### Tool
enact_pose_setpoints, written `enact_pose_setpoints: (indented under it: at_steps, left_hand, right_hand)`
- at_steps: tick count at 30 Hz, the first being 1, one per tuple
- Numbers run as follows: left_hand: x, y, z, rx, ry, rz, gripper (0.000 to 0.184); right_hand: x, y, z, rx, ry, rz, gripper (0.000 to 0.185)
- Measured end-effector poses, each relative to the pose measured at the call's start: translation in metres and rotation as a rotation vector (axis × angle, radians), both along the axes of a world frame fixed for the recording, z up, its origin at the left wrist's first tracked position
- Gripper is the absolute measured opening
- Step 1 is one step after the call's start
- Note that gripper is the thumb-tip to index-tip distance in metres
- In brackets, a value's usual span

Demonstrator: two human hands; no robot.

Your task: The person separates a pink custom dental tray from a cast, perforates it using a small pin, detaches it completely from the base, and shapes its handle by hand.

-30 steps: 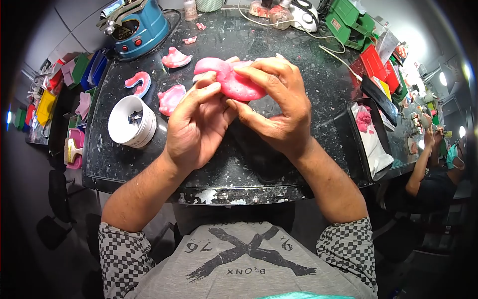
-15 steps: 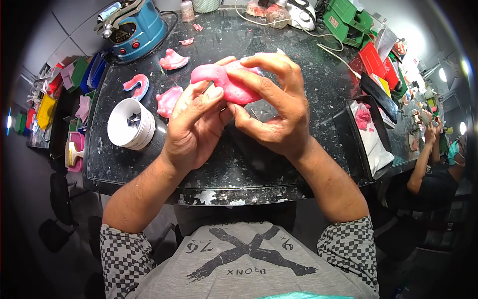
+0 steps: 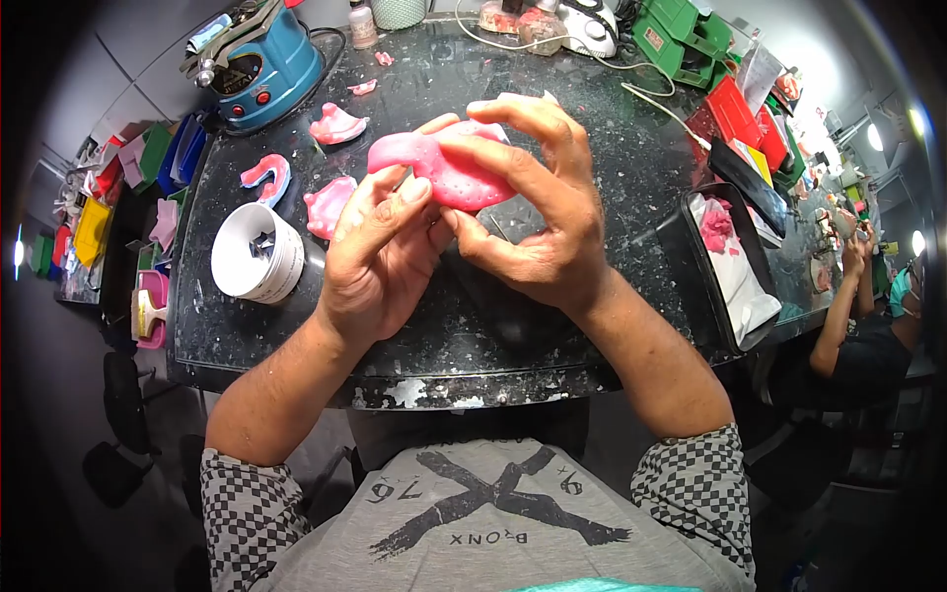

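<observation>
A glossy pink moulded piece [image 3: 454, 176] with small pits on its surface is held above the black table between both hands. My left hand [image 3: 385, 232] grips its left lower edge, thumb against the near side. My right hand [image 3: 543, 197] pinches its right side, with the fingers over the top and the thumb underneath. Left of the hands lie a pink piece [image 3: 327, 205], another pink piece [image 3: 336, 124] and a pink and pale blue U-shaped piece [image 3: 266, 177]. The white tub [image 3: 237, 259] has metal bits inside.
A blue machine [image 3: 261, 84] stands at the back left of the speckled table [image 3: 434, 370]. A black tray [image 3: 705, 271] with white paper and pink scraps lies right. Green bins [image 3: 681, 44] and a white cable are at the back right. A co-worker [image 3: 863, 335] sits far right.
The held pink piece has shifted slightly left and down in the view, along with my hands. My right index finger has lifted and spread a little from the piece.
</observation>
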State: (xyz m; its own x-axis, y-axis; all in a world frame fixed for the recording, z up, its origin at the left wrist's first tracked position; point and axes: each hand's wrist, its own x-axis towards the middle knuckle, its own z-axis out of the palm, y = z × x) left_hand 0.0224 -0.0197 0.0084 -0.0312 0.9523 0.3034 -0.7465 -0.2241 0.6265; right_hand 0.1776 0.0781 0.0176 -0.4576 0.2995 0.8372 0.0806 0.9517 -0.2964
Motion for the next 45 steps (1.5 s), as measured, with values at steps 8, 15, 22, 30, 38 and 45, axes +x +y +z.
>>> enact_pose_setpoints:
  at_steps: [8,15,22,30,38,45]
  left_hand:
    - [0.002,-0.001,-0.001,-0.003,-0.038,-0.008,0.053]
    - [0.002,-0.001,-0.004,-0.077,0.028,0.053,0.048]
    - [0.001,0.002,-0.013,-0.056,0.008,0.057,0.033]
    - [-0.002,0.004,-0.017,-0.161,0.117,0.130,0.026]
    - [0.002,0.002,-0.002,-0.055,0.089,0.110,0.039]
    - [0.001,0.002,0.000,-0.088,0.201,0.188,0.049]
  right_hand:
    - [0.001,0.001,-0.001,0.091,0.061,0.017,0.044]
    - [0.003,0.001,-0.001,0.149,0.030,-0.037,0.038]
    - [0.003,0.002,0.001,0.074,0.031,-0.017,0.038]
    - [0.003,0.005,-0.001,0.158,0.048,-0.055,0.035]
    - [0.002,0.003,0.002,0.114,0.097,-0.007,0.041]
    - [0.001,0.004,0.000,0.195,0.058,-0.037,0.043]
